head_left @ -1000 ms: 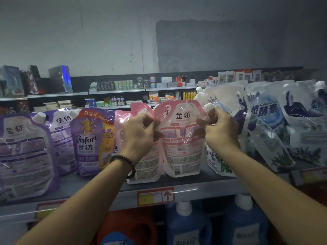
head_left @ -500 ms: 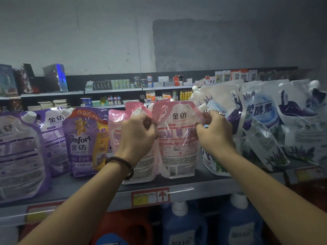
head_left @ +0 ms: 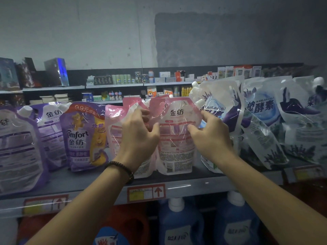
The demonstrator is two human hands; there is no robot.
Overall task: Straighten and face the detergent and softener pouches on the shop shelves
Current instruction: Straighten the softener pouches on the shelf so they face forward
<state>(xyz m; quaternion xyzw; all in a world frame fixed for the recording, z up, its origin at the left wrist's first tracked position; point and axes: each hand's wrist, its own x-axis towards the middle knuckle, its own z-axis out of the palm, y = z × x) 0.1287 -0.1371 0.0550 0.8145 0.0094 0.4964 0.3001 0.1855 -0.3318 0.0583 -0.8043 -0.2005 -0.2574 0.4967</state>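
A pink softener pouch [head_left: 176,147] stands upright on the grey shelf [head_left: 200,187], label facing me. My left hand [head_left: 138,138] holds its left edge, thumb on the front and fingers tucked behind, between it and a second pink pouch [head_left: 114,133]. My right hand [head_left: 211,138] holds the right edge the same way, thumb on the front. A purple Comfort pouch [head_left: 85,138] and more purple pouches [head_left: 19,149] stand to the left. White and blue detergent pouches [head_left: 261,114] lean unevenly on the right.
A red price tag [head_left: 146,192] sits on the shelf's front rail. Blue bottles [head_left: 178,225] and a red bottle [head_left: 123,225] fill the shelf below. Far shelves [head_left: 115,85] with small goods run along the grey wall.
Both hands slid down from the pink pouch's top corners to its sides, and their fingers spread wider. The pouch stands a little straighter.
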